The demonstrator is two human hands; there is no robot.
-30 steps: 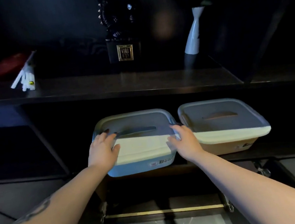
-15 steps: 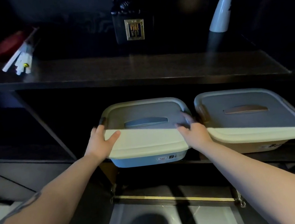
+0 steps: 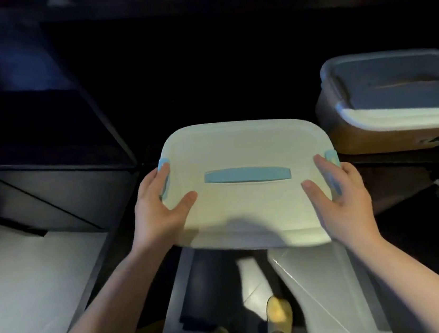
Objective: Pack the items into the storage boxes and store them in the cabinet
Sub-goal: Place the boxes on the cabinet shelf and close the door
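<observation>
- Left hand grips the blue-handled storage box at its left edge — thumb on the lid.
- Right hand grips the right edge.
- Box held in front of the cabinet shelf — second box sits inside, right.

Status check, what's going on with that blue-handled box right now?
Both hands, left hand and right hand, grip the blue-handled box. Lid on. Brown-handled box sits right, apart.

A home room: dark cabinet shelving, pale tiled floor, and slippers on the feet.
</observation>
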